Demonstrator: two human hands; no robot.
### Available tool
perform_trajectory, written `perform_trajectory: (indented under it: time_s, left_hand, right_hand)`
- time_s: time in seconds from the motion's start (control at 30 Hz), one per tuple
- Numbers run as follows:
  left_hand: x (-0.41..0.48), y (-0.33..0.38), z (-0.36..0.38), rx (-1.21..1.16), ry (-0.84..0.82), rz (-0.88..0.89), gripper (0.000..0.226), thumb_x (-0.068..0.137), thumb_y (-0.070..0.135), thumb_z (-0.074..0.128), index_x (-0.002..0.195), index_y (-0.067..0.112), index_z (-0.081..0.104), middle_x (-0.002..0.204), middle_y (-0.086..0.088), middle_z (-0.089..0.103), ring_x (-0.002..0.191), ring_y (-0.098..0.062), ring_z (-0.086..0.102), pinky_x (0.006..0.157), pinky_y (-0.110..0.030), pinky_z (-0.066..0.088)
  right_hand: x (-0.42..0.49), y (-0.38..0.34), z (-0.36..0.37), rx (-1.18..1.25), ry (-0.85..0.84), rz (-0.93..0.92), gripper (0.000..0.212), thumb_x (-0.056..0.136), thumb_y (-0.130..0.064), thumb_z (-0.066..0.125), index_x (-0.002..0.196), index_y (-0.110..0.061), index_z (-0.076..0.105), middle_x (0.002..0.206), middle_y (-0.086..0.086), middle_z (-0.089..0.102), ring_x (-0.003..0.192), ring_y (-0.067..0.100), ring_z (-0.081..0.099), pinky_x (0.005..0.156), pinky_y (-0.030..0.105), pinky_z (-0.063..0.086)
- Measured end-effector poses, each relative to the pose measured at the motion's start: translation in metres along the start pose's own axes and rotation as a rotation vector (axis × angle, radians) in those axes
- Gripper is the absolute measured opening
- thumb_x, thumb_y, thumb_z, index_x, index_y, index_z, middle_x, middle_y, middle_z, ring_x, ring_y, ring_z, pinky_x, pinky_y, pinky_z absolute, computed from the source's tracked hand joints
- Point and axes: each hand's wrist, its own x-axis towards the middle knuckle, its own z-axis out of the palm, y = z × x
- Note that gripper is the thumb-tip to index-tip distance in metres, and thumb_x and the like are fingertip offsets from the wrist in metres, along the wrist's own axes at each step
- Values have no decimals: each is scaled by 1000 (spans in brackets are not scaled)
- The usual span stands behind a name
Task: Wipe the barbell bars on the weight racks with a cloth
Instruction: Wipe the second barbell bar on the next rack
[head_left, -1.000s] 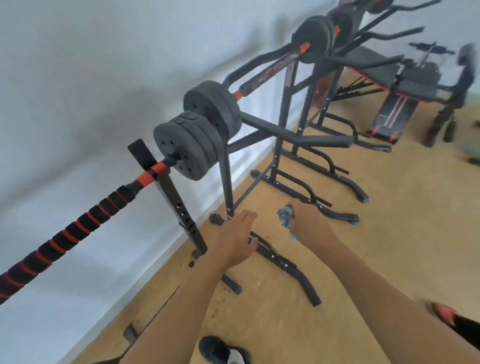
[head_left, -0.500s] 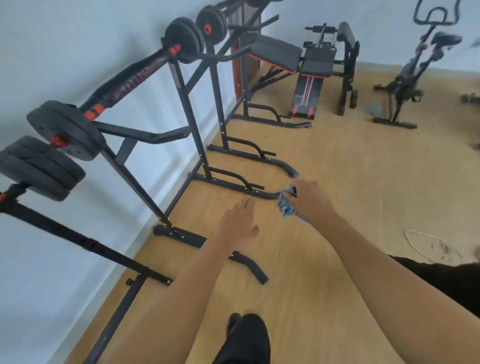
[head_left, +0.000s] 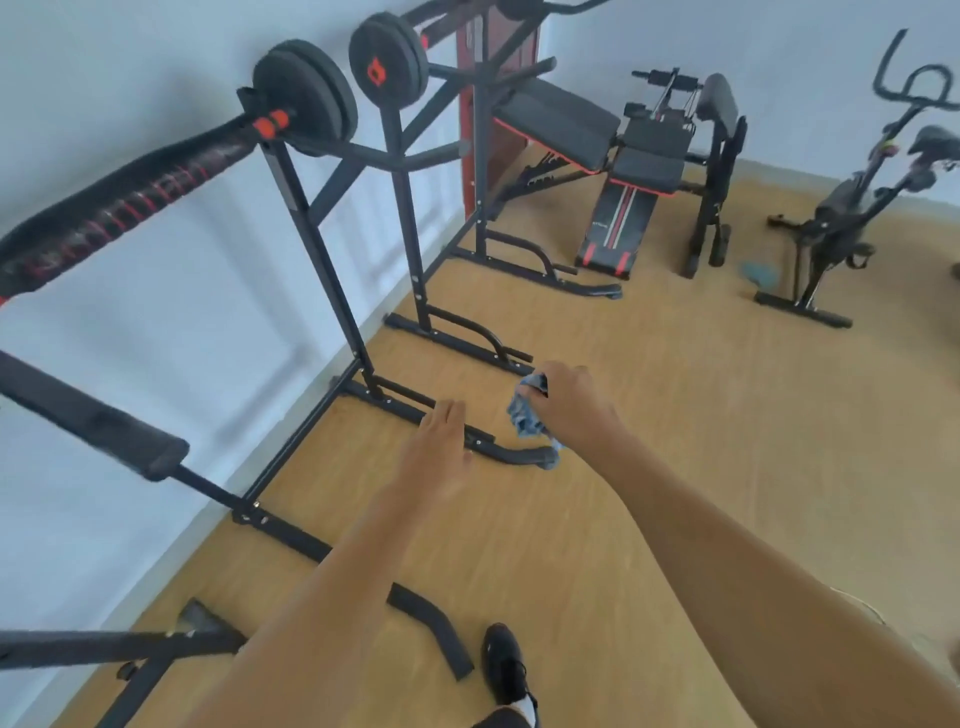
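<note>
A black barbell bar with red rings lies across a black weight rack at the upper left, black plates at its end. A second set of plates hangs on the rack behind. My right hand grips a crumpled blue cloth in mid-air over the floor, well below and right of the bar. My left hand is stretched forward beside it, fingers straight, holding nothing.
Rack feet stick out across the wooden floor under my hands. A padded rack arm juts in at the left. A weight bench and an exercise bike stand at the back. My shoe is at the bottom.
The view has swung right along the wall. The nearer barbell has left the frame, and the second rack's bar is now at the upper left. Both hands keep their pose, cloth still gripped.
</note>
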Motion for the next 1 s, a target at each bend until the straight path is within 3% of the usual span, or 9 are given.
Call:
perform_trajectory:
  time_s: [0.27,0.33,0.4,0.47,0.6,0.7,0.77,0.83,1.0]
  left_hand:
    - [138,-32,-95,-62,188,-193,59,96,22,65,148,14,39,147,-4,45,113,-24,62,89,-42,56]
    - [167,-46,-113,-72,251,-249,55,95,21,65,145,13,43,144,-3,47,112,-24,62,86,-42,56]
    - [191,-62,-125,-101,311,-341,52,96,21,65,143,16,45,144,0,47,114,-24,61,87,-41,55]
    - [210,-79,-136,-166,376,-428,49,97,23,64,142,18,46,145,3,46,117,-22,60,84,-39,54]
    - [231,-101,-169,-403,565,-589,40,104,20,58,142,25,48,142,10,50,115,-8,56,91,-32,52]
    - [242,-116,-203,-543,722,-645,30,108,20,51,137,30,55,139,15,56,114,1,58,93,-18,50]
    - [248,-131,-228,-633,767,-637,27,110,20,48,133,31,58,135,17,60,113,6,58,93,-14,47]
    - [252,-148,-247,-729,823,-611,25,111,26,49,133,29,59,130,16,63,114,1,61,99,-27,52]
    - [246,-210,-283,-943,893,-628,37,101,51,63,135,36,61,124,13,69,112,-9,68,97,-32,56]
  right_hand:
    - [183,-71,-52,67,-141,-260,23,95,-32,65,108,-14,60,90,0,58,80,16,56,54,20,35]
    - [228,-98,-56,75,-148,-374,20,94,-31,65,103,-13,60,88,0,58,78,16,55,58,21,37]
    - [264,-123,-54,85,-185,-490,14,93,-27,64,84,-20,56,77,-5,54,69,11,51,62,21,40]
    - [298,-153,-52,132,-247,-589,26,94,-17,61,72,-26,52,70,-10,50,62,3,47,55,11,38]
    - [360,-207,-45,218,-329,-716,8,96,-19,58,95,-14,64,78,-5,59,68,8,56,53,10,35]
    - [394,-243,-42,245,-396,-751,10,99,-17,54,93,-14,61,70,-7,54,59,3,53,47,8,38]
    - [410,-272,-37,217,-434,-787,11,100,-17,53,91,-14,59,73,-3,57,60,6,56,55,12,47]
    - [417,-304,-31,195,-467,-824,11,100,-18,54,94,-12,61,79,0,61,68,13,60,66,23,53]
    - [420,-375,-4,397,-659,-774,17,101,-31,58,99,-18,69,85,3,72,77,21,71,70,31,60]
